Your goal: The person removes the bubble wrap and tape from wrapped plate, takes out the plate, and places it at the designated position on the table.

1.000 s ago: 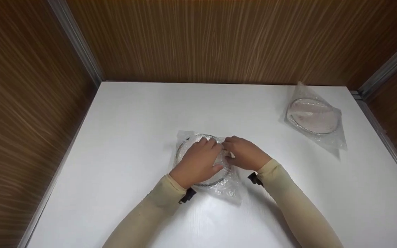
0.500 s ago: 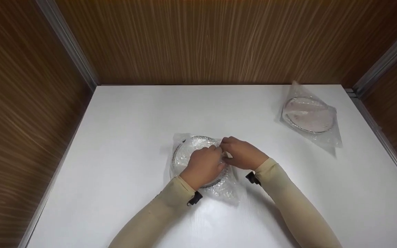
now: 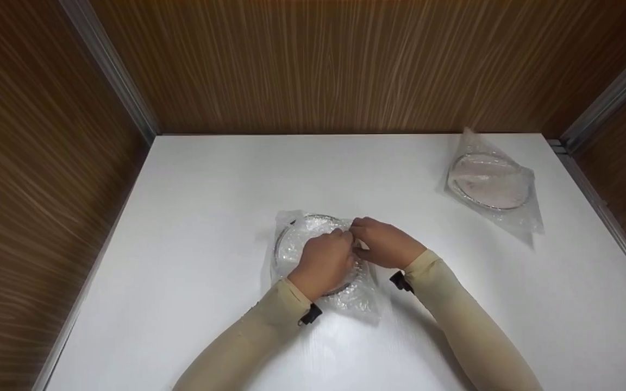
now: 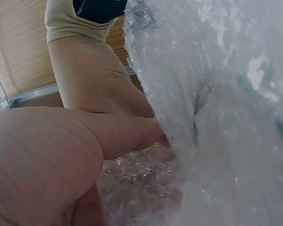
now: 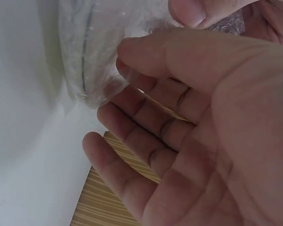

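Note:
A round, dark-rimmed flat thing (image 3: 290,247) lies in a bubble-wrap bag (image 3: 364,305) near the middle of the table. Over its right part is my left hand (image 3: 324,260), fingers curled, gripping the wrap near the bag's upper right edge. My right hand (image 3: 390,244) comes in from the right and pinches the same edge between thumb and forefinger. In the right wrist view the other fingers (image 5: 117,174) of that hand are spread loosely beside the bubble wrap (image 5: 92,52). A raised sheet of wrap (image 4: 226,117) fills much of the left wrist view and hides the left fingertips.
A second round thing in bubble wrap (image 3: 489,182) lies at the back right of the white table (image 3: 210,184). Wood-grain panels (image 3: 318,65) stand behind the table and at both sides.
My left hand has moved slightly right and its fingers have curled in, close to the right hand. The right hand stays at the bag's edge. The head view has shifted a little.

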Motion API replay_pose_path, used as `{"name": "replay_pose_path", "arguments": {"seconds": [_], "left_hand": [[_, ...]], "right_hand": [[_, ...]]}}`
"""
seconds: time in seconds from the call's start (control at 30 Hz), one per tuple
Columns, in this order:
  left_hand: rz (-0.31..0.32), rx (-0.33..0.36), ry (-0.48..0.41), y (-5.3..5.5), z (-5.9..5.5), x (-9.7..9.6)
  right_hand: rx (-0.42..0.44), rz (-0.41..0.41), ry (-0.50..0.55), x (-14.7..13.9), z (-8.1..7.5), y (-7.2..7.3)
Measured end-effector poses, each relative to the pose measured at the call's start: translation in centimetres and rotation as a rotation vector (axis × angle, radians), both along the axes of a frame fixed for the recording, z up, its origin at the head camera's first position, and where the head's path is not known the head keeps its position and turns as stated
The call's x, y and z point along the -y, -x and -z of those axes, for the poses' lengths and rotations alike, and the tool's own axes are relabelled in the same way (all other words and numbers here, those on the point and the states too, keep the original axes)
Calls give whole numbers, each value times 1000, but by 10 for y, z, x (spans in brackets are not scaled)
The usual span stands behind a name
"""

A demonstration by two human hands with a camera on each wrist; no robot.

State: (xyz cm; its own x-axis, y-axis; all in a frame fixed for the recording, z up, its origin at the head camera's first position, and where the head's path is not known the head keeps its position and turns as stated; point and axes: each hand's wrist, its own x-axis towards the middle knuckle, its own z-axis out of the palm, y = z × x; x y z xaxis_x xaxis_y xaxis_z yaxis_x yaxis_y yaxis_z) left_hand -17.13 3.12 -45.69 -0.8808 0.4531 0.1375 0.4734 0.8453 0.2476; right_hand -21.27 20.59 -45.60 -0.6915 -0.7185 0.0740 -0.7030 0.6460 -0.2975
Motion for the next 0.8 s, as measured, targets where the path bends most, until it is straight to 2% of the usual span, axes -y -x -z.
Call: {"name": "replay_pose_path", "arguments": {"seconds": [0.17,0.43,0.63,0.8], "left_hand": [[-32,-24,-13,5,3,1],[-60,-27,-24,7,6,3],[-49,-40,-28,6,6,4],[-42,-49,-38,7,9,2]], "right_hand": [[3,-6,20,-1,1,1],[2,-34,66,0,5,2],[29,-26,73,0,7,2],[3,-35,84,0,10,2]]}}
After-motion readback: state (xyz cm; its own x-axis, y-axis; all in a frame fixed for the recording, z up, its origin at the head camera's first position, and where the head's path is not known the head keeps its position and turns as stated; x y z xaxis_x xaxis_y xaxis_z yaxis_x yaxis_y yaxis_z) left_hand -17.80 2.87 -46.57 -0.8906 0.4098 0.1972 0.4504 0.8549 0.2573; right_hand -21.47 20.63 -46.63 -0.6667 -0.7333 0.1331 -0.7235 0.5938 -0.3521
